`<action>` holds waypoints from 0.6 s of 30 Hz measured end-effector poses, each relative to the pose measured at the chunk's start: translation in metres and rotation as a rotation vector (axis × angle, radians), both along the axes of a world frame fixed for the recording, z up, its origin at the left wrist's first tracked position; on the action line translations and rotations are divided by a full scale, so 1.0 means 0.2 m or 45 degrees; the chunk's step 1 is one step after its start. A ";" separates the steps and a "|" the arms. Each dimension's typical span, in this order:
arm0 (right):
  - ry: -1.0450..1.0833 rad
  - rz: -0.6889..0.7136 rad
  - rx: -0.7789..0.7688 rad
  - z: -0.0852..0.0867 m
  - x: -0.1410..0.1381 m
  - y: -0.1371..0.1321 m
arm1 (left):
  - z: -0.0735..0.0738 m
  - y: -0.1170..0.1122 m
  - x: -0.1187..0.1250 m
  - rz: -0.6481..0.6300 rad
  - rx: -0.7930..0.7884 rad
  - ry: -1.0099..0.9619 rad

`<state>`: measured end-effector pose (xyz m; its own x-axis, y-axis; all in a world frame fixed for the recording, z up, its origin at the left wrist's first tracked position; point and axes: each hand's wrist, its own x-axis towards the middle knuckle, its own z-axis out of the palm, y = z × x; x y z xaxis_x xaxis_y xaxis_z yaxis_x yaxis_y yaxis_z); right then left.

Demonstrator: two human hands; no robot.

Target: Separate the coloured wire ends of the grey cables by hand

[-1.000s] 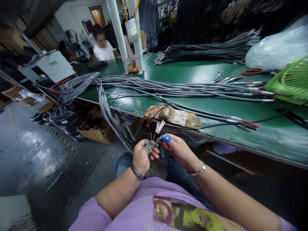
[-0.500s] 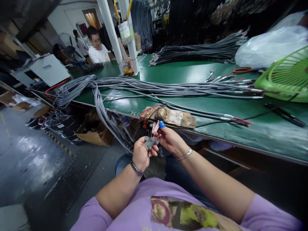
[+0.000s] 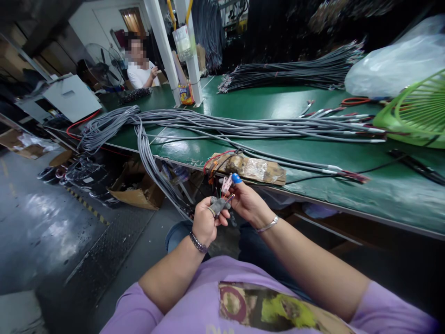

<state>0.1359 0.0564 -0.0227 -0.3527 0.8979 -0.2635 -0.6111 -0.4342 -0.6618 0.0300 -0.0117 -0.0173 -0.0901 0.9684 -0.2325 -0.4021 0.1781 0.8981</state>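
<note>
Just off the bench's front edge, my left hand (image 3: 206,221) is closed, with grey finger covers on the thumb and a finger. It pinches thin coloured wires (image 3: 231,198) whose ends stick out to the right. Against it, my right hand (image 3: 249,203), its thumb tipped in blue, grips a small pale pink piece (image 3: 226,183) with dark marks; its exact kind is too small to tell. A few fine green and red wires show between this piece and the left fingers. Behind the hands, a taped cardboard-covered block (image 3: 252,169) lies at the bench edge.
Long grey cables (image 3: 208,123) run along the green bench (image 3: 271,99), some hanging over its front edge. Black cables (image 3: 285,69) lie behind. To the right are a green fan (image 3: 417,109), a plastic bag (image 3: 392,67) and a black tool (image 3: 415,166). A person (image 3: 141,69) sits beyond.
My hands keep nearly the same pose and hold. The view has shifted slightly. The person at the back now has a hand raised in front of the chest.
</note>
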 end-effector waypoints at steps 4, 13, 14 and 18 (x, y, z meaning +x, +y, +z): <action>0.028 0.028 -0.022 0.00 0.02 -0.01 | 0.01 -0.01 0.00 -0.002 0.004 0.003; 0.022 0.160 -0.037 -0.04 0.06 -0.01 | -0.01 -0.06 -0.02 -0.037 -0.016 -0.005; 0.023 0.167 -0.034 -0.03 0.06 -0.01 | -0.01 -0.06 -0.02 -0.036 -0.014 0.000; -0.009 0.159 0.034 0.00 0.05 -0.01 | 0.01 -0.07 -0.04 -0.035 0.002 0.019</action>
